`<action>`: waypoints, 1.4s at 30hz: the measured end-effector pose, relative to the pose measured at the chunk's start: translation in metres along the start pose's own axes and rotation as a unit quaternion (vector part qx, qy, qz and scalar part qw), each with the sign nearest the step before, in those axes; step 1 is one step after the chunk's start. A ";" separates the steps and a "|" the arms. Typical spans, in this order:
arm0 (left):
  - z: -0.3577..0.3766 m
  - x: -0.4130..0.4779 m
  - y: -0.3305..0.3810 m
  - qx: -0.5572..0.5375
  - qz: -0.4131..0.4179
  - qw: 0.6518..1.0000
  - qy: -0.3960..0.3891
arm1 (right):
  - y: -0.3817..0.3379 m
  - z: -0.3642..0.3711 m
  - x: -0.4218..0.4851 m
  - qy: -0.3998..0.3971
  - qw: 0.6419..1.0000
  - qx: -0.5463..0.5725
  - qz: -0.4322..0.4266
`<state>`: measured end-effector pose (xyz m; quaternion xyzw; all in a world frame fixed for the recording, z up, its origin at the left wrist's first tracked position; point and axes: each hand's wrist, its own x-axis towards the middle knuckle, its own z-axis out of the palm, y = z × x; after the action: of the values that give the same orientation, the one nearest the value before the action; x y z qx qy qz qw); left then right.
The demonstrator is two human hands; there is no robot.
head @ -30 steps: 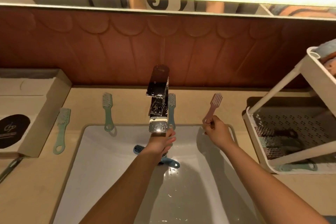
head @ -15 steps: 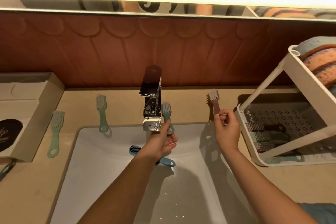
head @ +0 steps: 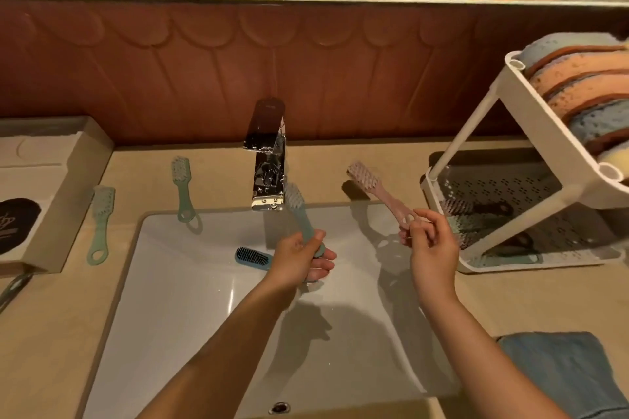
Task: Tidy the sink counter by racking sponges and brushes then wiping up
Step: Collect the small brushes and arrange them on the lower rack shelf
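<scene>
Over the white sink (head: 190, 309), my left hand (head: 299, 258) grips the handle of a teal brush (head: 297, 207), bristles pointing up beside the chrome tap (head: 267, 160). My right hand (head: 430, 248) pinches the handle end of a pink brush (head: 374, 187), held in the air left of the white two-tier rack (head: 483, 133). A blue brush (head: 253, 257) lies in the basin behind my left hand. Two green brushes (head: 182, 187) (head: 100, 221) lie on the counter at the left. Sponges (head: 585, 95) fill the rack's top tier; several brushes (head: 476, 207) lie on its lower tray.
A blue cloth (head: 561, 371) lies on the beige counter at the lower right. An open cardboard box (head: 64, 190) stands at the left, a dark handle (head: 13, 286) poking out below it. A brown tiled wall and a lit mirror edge stand behind.
Both hands have lifted their brushes off the counter behind the sink. The pink brush now tilts in the air closer to the rack, and the teal one is raised beside the tap.
</scene>
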<state>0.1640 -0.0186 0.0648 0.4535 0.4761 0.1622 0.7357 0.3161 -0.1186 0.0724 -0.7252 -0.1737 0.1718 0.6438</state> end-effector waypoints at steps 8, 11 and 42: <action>-0.002 -0.031 -0.018 -0.073 -0.042 0.996 -0.013 | 0.001 -0.044 -0.024 -0.065 0.995 0.022 0.067; 0.004 -0.038 -0.023 -0.097 -0.034 0.995 -0.009 | 0.005 -0.059 -0.029 -0.083 0.995 -0.005 0.063; 0.145 -0.078 -0.044 0.061 0.054 0.996 -0.025 | 0.015 -0.155 -0.011 -0.267 0.835 -0.372 -0.304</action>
<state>0.2401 -0.1692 0.0917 0.5264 0.4412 0.1614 0.7086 0.3803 -0.2614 0.0752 -0.7464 -0.6019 0.0768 0.2733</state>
